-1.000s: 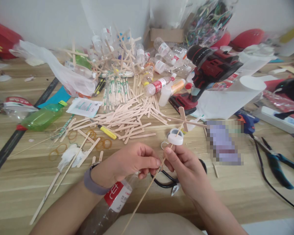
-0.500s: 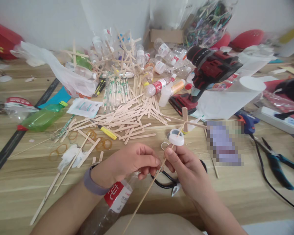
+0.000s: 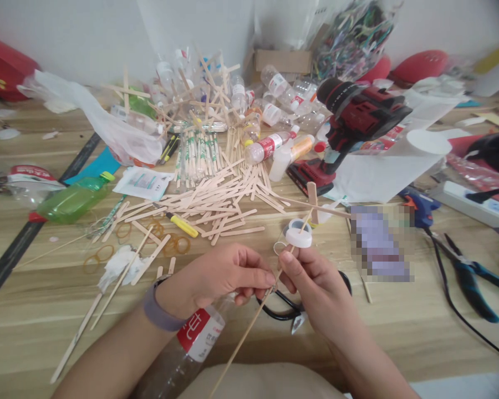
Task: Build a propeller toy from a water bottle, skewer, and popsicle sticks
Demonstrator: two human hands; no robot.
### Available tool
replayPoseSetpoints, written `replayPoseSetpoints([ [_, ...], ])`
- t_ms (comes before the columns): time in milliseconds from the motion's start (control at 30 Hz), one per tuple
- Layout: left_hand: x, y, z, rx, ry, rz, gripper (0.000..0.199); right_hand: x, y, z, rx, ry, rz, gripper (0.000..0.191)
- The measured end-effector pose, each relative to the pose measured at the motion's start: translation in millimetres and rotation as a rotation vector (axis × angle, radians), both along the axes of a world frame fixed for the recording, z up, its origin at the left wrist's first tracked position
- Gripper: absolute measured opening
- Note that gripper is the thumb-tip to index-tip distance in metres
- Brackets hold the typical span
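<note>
A long thin wooden skewer (image 3: pixel 245 334) runs up from the lower middle through a white bottle cap (image 3: pixel 298 238), with crossed flat sticks (image 3: pixel 312 198) at its top end. My right hand (image 3: pixel 311 277) pinches the skewer just under the cap. My left hand (image 3: pixel 243 275) is closed, thumb and fingertips together at the skewer a little lower; a small shiny bit shows at the fingertips, too small to make out. Beneath my left forearm lies a clear bottle with a red and white label (image 3: pixel 199 335). Black-handled scissors (image 3: pixel 283 311) lie partly behind my right hand.
Loose craft sticks (image 3: pixel 216 199) and a yellow cutter (image 3: pixel 183 225) lie ahead. A red and black drill (image 3: pixel 353 116) stands beyond my right hand. Pliers (image 3: pixel 474 282) and a blue glue gun (image 3: pixel 422 208) are at right, a green bottle (image 3: pixel 75 198) at left.
My left fingertips have shifted slightly to the right along the skewer. The cap and crossed sticks have moved very slightly left; my right hand keeps its grip.
</note>
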State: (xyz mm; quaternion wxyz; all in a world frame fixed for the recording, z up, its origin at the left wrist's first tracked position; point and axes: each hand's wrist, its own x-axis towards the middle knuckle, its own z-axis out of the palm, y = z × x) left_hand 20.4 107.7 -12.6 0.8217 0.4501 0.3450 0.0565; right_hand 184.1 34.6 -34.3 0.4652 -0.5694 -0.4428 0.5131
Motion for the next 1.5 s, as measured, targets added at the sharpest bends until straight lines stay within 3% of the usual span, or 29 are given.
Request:
replayPoseSetpoints([
  [1500, 0.2, -2.6, 1.4, 0.031, -0.015, -0.005, 0.025, -0.9, -0.1, -0.3, 0.025, 0.053, -0.004, 0.04],
])
